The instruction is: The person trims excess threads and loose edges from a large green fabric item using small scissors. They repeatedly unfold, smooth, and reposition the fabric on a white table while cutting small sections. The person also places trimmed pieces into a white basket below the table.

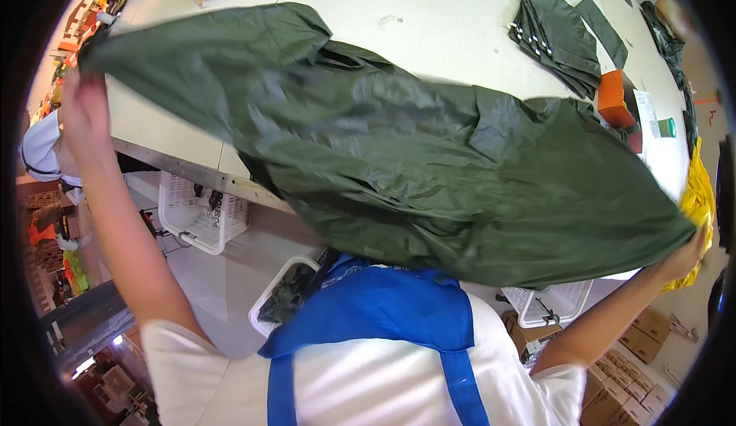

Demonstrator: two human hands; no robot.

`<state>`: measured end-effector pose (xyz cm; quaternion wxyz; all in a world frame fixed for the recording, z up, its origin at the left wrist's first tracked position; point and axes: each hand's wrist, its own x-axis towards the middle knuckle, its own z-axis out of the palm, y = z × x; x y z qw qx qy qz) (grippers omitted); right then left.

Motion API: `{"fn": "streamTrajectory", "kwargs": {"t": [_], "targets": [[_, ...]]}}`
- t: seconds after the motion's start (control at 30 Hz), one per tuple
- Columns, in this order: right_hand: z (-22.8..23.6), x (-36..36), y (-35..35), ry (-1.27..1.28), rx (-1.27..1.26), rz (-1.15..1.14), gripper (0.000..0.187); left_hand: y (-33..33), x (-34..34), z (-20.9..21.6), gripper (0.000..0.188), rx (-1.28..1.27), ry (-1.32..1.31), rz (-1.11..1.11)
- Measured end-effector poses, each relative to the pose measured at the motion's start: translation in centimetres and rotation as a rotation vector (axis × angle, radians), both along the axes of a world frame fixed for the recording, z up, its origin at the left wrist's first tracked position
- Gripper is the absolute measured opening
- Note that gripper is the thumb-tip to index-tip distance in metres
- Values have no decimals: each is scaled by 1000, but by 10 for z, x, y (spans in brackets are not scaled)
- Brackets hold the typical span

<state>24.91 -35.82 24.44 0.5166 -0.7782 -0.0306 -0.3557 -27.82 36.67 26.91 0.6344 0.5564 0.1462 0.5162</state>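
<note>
A dark green waterproof jacket is spread wide between my outstretched arms. It hangs over the near edge of the table, with its folds blurred by motion. At the far left, my left hand is closed on one end of the jacket; the fingers are smeared. My right hand, low at the right, grips the opposite end. The jacket's lower part hangs in front of my blue apron.
The pale table carries green fabric pieces, an orange box and a small green spool. White baskets stand below its edge. Yellow fabric hangs at the right. Another person's sleeve shows at the left.
</note>
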Motion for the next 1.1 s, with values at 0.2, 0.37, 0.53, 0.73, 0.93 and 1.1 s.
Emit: {"fn": "streamTrajectory", "kwargs": {"t": [0.2,0.37,0.53,0.73,0.93,1.1], "targets": [[-5,227,-90,549,-217,224,40,-48,209,-2,58,117,732,-112],[-99,19,-28,673,266,748,38,-66,116,-152,70,282,973,-115],[-207,-172,54,1362,731,953,37,-151,-6,-257,100,-491,710,-267],[-275,-112,34,674,1163,504,33,-223,28,-282,76,-500,775,-84],[-205,-6,-28,399,829,324,23,-109,76,-192,60,12,1125,102],[1,47,-16,18,193,464,33,3,81,0,42,-65,803,112]]}}
